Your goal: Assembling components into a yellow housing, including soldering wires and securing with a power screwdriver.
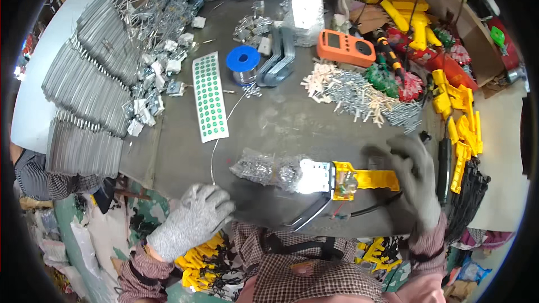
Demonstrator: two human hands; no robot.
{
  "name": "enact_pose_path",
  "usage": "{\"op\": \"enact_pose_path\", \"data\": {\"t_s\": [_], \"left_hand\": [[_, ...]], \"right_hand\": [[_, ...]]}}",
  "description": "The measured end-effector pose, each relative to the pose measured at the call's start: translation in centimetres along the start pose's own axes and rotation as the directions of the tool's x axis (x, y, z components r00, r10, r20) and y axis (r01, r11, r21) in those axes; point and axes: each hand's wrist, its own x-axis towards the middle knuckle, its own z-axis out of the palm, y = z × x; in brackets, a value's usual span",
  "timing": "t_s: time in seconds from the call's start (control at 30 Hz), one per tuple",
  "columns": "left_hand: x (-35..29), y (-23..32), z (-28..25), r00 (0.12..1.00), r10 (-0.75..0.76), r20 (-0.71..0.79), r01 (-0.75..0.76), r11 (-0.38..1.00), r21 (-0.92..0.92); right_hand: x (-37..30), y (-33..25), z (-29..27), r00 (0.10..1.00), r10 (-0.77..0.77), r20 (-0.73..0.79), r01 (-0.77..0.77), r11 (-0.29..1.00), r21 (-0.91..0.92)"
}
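Note:
My left hand (193,219), in a grey knit glove, is at the table's front edge with its fingers loosely apart. Solder wire (214,154) runs from a blue spool (243,59) down to its fingertips; no grip on the wire shows. My gloved right hand (414,174), somewhat blurred, hovers with fingers apart at the right end of a yellow plastic housing (343,182). Small parts and thin wires show inside the housing. A bright metal plate (315,177) adjoins it, beside a clear crinkled plastic piece (266,171). Right of that hand lies a black-handled tool (444,171).
Stacked metal strips (87,90) and small metal-and-white parts (163,78) fill the left. A green-dotted sticker sheet (210,98) lies mid-table. An orange meter (346,47), a heap of screws (368,92) and yellow plastic parts (463,118) are at the right. Black cables (471,202) hang nearby.

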Motion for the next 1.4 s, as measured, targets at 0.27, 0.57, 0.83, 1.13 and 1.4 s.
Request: {"op": "enact_pose_path", "data": {"t_s": [0.27,0.57,0.83,1.13,1.4], "left_hand": [[-0.5,-0.1,-3.4,0.960,-0.055,-0.276,-0.084,0.882,-0.464],[10.9,4.8,-3.3,0.732,-0.175,-0.659,-0.399,0.674,-0.622],[12.2,7.0,0.3,0.737,-0.434,-0.518,-0.396,0.344,-0.851],[13.6,7.4,-0.3,0.891,-0.340,-0.302,-0.232,0.231,-0.945],[14.0,7.1,0.8,0.854,-0.321,-0.411,-0.304,0.333,-0.892]], "right_hand": [[8.7,6.9,-0.6,0.887,0.461,0.031,-0.344,0.614,0.711],[17.3,8.8,-2.5,0.905,-0.267,-0.330,0.162,0.936,-0.313],[5.9,1.4,-1.5,0.767,0.440,-0.467,0.153,0.581,0.799],[4.9,5.1,3.4,0.850,0.527,-0.015,-0.137,0.248,0.959],[5.6,4.3,4.1,0.804,0.593,-0.042,-0.119,0.230,0.966]]}}
